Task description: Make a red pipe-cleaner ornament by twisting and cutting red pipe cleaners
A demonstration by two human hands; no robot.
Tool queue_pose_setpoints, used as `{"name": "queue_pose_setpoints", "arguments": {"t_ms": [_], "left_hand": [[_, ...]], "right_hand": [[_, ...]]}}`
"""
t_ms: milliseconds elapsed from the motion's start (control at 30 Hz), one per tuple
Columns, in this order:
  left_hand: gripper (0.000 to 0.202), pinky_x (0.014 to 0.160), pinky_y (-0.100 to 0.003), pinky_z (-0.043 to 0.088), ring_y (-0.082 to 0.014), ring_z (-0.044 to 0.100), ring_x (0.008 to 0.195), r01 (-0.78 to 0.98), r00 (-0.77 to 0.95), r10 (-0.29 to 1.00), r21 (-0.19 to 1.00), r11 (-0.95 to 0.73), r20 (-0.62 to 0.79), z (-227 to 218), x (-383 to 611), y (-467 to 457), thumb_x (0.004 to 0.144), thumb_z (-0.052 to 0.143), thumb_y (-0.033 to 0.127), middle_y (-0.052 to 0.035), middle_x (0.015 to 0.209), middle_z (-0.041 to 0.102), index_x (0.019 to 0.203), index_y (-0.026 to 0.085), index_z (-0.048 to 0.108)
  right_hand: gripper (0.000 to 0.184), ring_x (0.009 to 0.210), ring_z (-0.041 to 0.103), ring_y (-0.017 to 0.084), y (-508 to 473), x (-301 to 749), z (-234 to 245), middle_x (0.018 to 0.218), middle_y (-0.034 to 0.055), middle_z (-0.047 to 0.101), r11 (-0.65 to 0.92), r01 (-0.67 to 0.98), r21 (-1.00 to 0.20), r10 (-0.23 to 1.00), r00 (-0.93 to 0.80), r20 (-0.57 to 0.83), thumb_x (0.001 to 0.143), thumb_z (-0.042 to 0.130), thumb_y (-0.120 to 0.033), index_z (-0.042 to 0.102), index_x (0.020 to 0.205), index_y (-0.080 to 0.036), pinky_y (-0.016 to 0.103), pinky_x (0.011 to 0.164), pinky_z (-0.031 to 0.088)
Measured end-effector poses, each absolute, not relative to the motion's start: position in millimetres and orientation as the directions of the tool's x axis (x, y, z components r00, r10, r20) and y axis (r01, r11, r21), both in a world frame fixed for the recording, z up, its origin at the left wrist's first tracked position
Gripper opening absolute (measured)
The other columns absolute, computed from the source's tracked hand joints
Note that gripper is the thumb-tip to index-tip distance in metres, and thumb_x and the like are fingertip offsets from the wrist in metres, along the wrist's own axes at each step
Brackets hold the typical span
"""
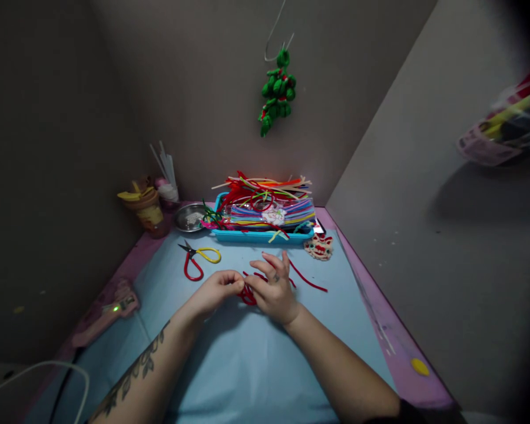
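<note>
Both hands meet over the middle of the blue-covered table. My left hand (223,290) is closed, thumb and forefinger pinching a red pipe cleaner (248,296) that is bent into loops. From the other side my right hand (274,288) grips the same piece between thumb and forefinger, its other fingers raised and spread. Part of the looped piece is hidden behind the fingers. Just beyond the right hand, a loose red pipe cleaner (310,280) lies on the cover. Scissors (198,257) with one red and one yellow handle rest spread apart, beyond my left hand.
A blue tray (265,237) heaped with pipe cleaners stands at the back, beside a metal bowl (191,218). A beige-and-red pipe-cleaner piece (320,247) lies right of it. A pink glue gun (110,315) is at left. A green ornament (278,91) hangs above.
</note>
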State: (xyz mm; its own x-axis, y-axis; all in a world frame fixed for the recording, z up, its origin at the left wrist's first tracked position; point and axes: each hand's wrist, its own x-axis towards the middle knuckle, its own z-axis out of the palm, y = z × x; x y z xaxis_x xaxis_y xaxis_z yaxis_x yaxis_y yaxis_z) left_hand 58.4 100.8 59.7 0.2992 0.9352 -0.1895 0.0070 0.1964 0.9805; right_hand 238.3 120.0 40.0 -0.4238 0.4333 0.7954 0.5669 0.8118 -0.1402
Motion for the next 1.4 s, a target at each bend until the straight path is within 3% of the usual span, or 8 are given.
{"name": "queue_pose_setpoints", "arguments": {"t_ms": [200,467,567,767,1067,1167,1267,1400], "left_hand": [[0.023,0.070,-0.030,0.038,-0.0176,0.052,0.071,0.337,0.187,0.982,0.937,-0.095,0.032,60,64,99,0.078,0.058,0.037,-0.0027,0.069,0.061,0.067,0.017,0.057],[0.018,0.084,-0.042,0.031,-0.0249,0.054,0.089,0.825,0.202,0.928,0.456,-0.333,0.312,65,76,89,0.087,0.050,0.022,-0.0058,0.080,0.068,0.078,0.020,0.065],[0.018,0.083,-0.041,0.032,-0.0248,0.054,0.088,0.802,0.177,0.939,0.509,-0.312,0.296,62,73,92,0.086,0.050,0.024,-0.0058,0.080,0.068,0.077,0.019,0.065],[0.023,0.067,-0.029,0.039,-0.0187,0.054,0.069,0.485,0.150,0.986,0.863,-0.139,0.075,56,65,102,0.082,0.052,0.033,-0.0024,0.068,0.063,0.066,0.018,0.058],[0.016,0.080,-0.036,0.034,-0.0229,0.053,0.083,0.698,0.132,0.953,0.657,-0.285,0.273,62,71,94,0.082,0.057,0.026,-0.0056,0.076,0.067,0.069,0.020,0.065],[0.018,0.075,-0.033,0.037,-0.0200,0.054,0.074,0.520,0.091,0.982,0.833,-0.191,0.168,60,66,99,0.078,0.062,0.031,-0.0038,0.070,0.065,0.066,0.018,0.065],[0.023,0.063,-0.026,0.038,-0.0145,0.051,0.062,0.108,0.028,0.998,0.992,0.058,-0.061,57,60,104,0.071,0.070,0.038,-0.0005,0.063,0.061,0.067,0.016,0.065],[0.031,0.058,-0.023,0.041,-0.0105,0.052,0.058,-0.491,-0.026,0.953,0.834,0.252,-0.303,53,53,110,0.059,0.083,0.036,0.0028,0.062,0.059,0.070,0.016,0.062]], "right_hand": [[0.016,0.117,0.043,0.027,119,234,45,0.104,0.0038,0.061,0.738,0.539,-0.407,0.633,-0.343,0.694,0.081,0.056,-0.015,0.066,0.076,-0.026,0.057,0.111,0.016],[0.016,0.105,0.047,0.026,130,231,39,0.102,0.0067,0.052,0.501,0.410,-0.762,0.865,-0.267,0.425,0.072,0.060,-0.009,0.064,0.061,-0.021,0.043,0.093,0.041],[0.015,0.107,0.047,0.026,131,231,39,0.103,0.0070,0.052,0.482,0.406,-0.777,0.875,-0.273,0.400,0.073,0.062,-0.010,0.066,0.063,-0.021,0.043,0.094,0.041],[0.014,0.126,0.034,0.029,126,232,47,0.122,0.0073,0.049,0.641,0.442,-0.627,0.767,-0.338,0.546,0.080,0.057,-0.012,0.067,0.078,-0.023,0.049,0.106,0.029],[0.016,0.105,0.049,0.024,130,229,37,0.100,0.0066,0.054,0.535,0.413,-0.737,0.843,-0.321,0.432,0.078,0.055,-0.012,0.062,0.067,-0.021,0.043,0.095,0.041],[0.009,0.124,0.040,0.028,132,231,38,0.120,0.0085,0.052,0.519,0.370,-0.770,0.850,-0.315,0.422,0.082,0.058,-0.022,0.067,0.080,-0.022,0.047,0.106,0.032],[0.045,0.142,0.021,0.027,134,236,37,0.149,0.0078,0.032,0.498,0.192,-0.846,0.847,-0.316,0.427,0.087,0.057,-0.041,0.051,0.129,-0.027,0.048,0.115,0.020],[0.062,0.140,0.030,0.024,139,235,26,0.154,0.0076,0.028,0.265,-0.094,-0.960,0.933,-0.227,0.280,0.092,0.043,-0.055,0.026,0.146,-0.030,0.045,0.113,0.026]]}}
